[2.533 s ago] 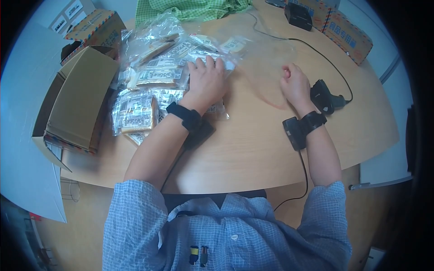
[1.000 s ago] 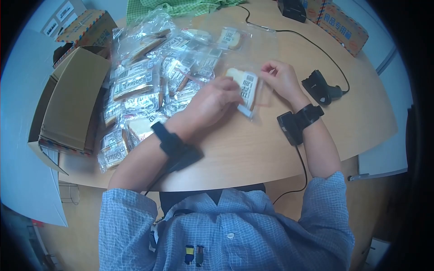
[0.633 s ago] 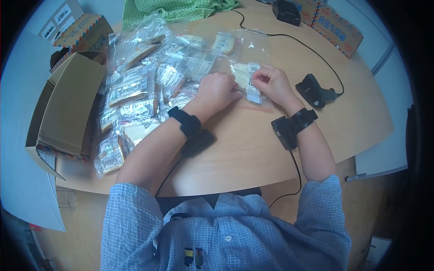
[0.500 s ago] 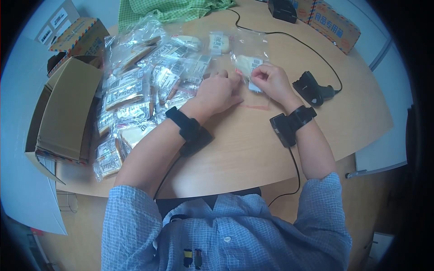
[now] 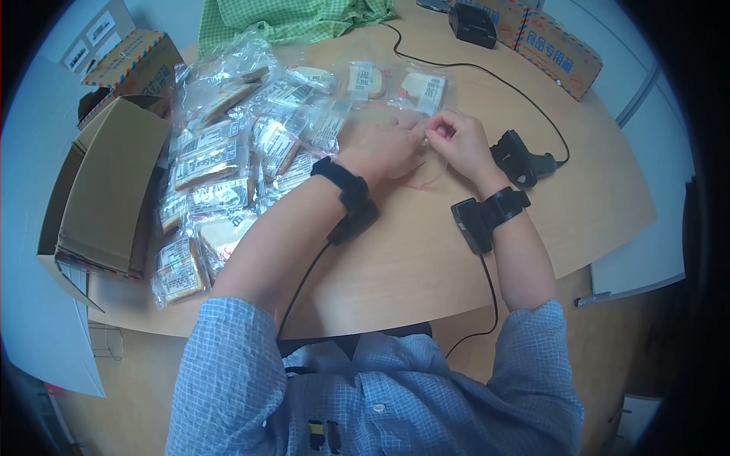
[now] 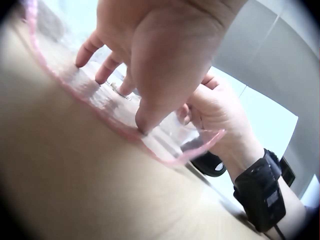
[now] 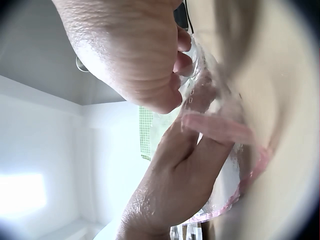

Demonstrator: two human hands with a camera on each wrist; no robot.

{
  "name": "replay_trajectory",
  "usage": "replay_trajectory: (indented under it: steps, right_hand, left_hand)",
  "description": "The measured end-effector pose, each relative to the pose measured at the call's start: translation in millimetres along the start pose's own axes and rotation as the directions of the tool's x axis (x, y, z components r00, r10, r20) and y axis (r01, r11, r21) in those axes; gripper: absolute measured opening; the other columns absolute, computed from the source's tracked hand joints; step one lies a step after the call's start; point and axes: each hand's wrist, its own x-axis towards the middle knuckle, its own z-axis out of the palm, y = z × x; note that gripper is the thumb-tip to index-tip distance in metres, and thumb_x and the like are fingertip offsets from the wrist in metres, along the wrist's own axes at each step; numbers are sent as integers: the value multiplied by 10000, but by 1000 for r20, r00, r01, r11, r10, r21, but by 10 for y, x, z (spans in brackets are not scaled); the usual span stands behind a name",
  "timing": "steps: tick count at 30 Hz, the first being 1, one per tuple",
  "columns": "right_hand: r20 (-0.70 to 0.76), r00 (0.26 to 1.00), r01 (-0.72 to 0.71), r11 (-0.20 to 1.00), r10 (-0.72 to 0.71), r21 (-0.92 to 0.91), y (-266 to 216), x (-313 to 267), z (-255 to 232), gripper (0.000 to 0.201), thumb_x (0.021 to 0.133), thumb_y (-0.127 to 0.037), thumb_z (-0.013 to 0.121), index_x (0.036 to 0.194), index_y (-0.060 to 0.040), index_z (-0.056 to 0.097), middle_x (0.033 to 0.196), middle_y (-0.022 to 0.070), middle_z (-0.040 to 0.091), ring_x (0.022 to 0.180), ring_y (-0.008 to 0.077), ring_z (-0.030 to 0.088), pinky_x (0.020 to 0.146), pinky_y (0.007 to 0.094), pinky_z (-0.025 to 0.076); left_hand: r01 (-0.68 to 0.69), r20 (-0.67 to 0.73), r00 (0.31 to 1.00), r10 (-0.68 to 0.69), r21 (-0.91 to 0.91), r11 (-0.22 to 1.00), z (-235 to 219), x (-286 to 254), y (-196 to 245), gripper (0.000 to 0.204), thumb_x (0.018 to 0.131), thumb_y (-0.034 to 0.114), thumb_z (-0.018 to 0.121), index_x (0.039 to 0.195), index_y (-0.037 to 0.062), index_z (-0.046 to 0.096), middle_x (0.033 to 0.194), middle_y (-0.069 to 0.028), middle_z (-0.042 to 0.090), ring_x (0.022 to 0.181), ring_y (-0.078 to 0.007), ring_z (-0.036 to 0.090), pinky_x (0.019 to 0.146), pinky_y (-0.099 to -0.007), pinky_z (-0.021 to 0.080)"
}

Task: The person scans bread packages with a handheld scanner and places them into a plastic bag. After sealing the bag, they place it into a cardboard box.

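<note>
A clear plastic bag (image 6: 172,145) with a pink edge lies flat on the table, partly under my left hand (image 5: 386,148). That hand's fingers are spread in the left wrist view, their fingertips pressing on the film, the thumb at the pink edge. Beside it, my right hand (image 5: 460,143) curls its fingers and pinches the bag's film, seen close up in the right wrist view. Just beyond both hands is a labelled packet of sliced bread (image 5: 420,90), at the bag's far end. Another bread packet (image 5: 366,80) lies to its left.
Several bagged bread packets (image 5: 209,163) are heaped on the left. Beside them stands an open cardboard box (image 5: 114,190). A black barcode scanner (image 5: 525,159) with its cable lies right of my right hand. Green checked cloth (image 5: 281,23) and more boxes (image 5: 559,53) stand at the back.
My left hand has left the packet heap and moved right, beside the right hand. The bread packet between the hands has shifted away toward the back, and the right hand has come onto the bag.
</note>
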Motion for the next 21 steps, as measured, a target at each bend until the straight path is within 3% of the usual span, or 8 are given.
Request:
replay_trajectory:
  steps: [1,3,7,11,13,16,18,21]
  right_hand:
    - [-28,1000,-13,1000,14,26,25,7,-4,52,692,-94,620,724,-56,605,611,70,571,556,189,563,548,301,457]
    - [-24,1000,2,1000,-2,3,25,-3,7,54,692,-97,623,723,-56,606,606,70,571,552,195,564,545,304,458]
    - [-34,999,11,999,-12,-44,18,-9,6,53,698,-103,619,722,-58,607,608,80,576,552,221,577,538,320,464]
    - [-125,992,-4,994,-10,-111,50,-2,8,44,712,-109,599,721,-67,603,610,106,579,570,258,587,540,338,465]
    - [-118,992,-56,990,42,-126,46,7,3,47,713,-115,598,726,-70,603,608,107,579,568,259,587,538,337,464]
    - [-140,986,-117,973,90,-199,62,-6,-1,56,725,-139,596,730,-83,603,602,102,580,565,258,588,534,337,463]
    - [-270,950,-209,964,160,-164,40,4,-21,64,745,-136,592,765,-75,599,588,93,578,544,231,586,524,323,457]
    - [-409,891,-210,978,197,13,99,29,-51,83,761,-130,590,806,-60,583,568,79,570,520,197,575,514,310,445]
  left_hand:
    - [-2,-4,1000,2,2,1000,-64,16,38,370,777,314,561,1028,44,585,1121,-139,546,984,-338,524,846,-415,430]
    - [56,232,970,-76,93,994,-242,36,183,380,793,303,541,1065,40,563,1139,-120,537,1025,-345,499,873,-425,413]
    - [10,279,960,-33,86,996,-276,22,141,367,803,293,520,1057,34,573,1159,-112,524,990,-315,531,845,-414,437]
    - [24,405,913,55,-186,982,-627,-83,54,307,815,266,537,984,21,611,971,-121,610,821,-240,605,734,-360,482]
    - [134,397,917,36,-391,911,-1045,-192,93,255,819,214,536,931,5,631,811,-107,643,707,-196,622,662,-319,494]
    - [285,152,958,-242,-510,811,-1482,-242,-132,215,830,138,512,924,-10,637,748,-89,642,643,-139,608,599,-275,491]
    - [348,-40,913,-405,-440,828,-1473,-218,-508,210,811,122,512,908,-4,650,756,-98,649,675,-166,622,631,-291,494]
    - [386,10,922,-386,-3,922,-1365,-196,-968,245,743,50,482,884,66,681,860,-141,657,785,-277,632,721,-344,490]
